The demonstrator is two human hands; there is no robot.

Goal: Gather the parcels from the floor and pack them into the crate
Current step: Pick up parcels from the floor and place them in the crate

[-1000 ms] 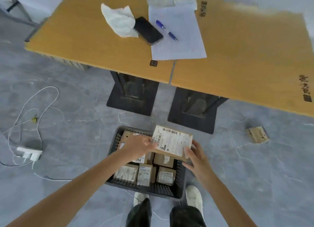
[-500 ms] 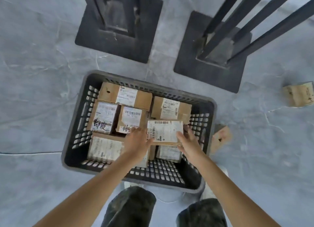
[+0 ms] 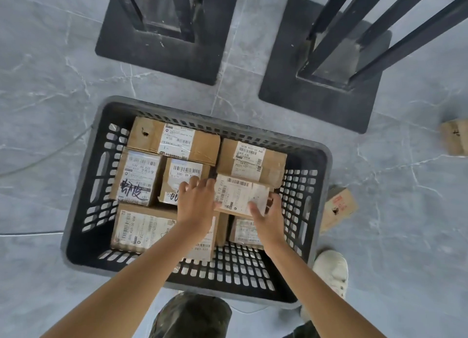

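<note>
A black slatted plastic crate stands on the grey floor and holds several cardboard parcels with white labels. Both hands grip one labelled parcel low inside the crate, over the parcels in its right half. My left hand holds its left edge, my right hand its right and near edge. A small cardboard parcel lies on the floor just right of the crate. Another parcel lies at the right frame edge.
Two black table bases with upright metal legs stand just beyond the crate. My knees and a white shoe are at the crate's near side. A thin cable runs across the floor at left.
My view dropped from above the tables to close over the crate. The held parcel went from above the crate's rim down onto the parcels inside. Both hands have kept their grip.
</note>
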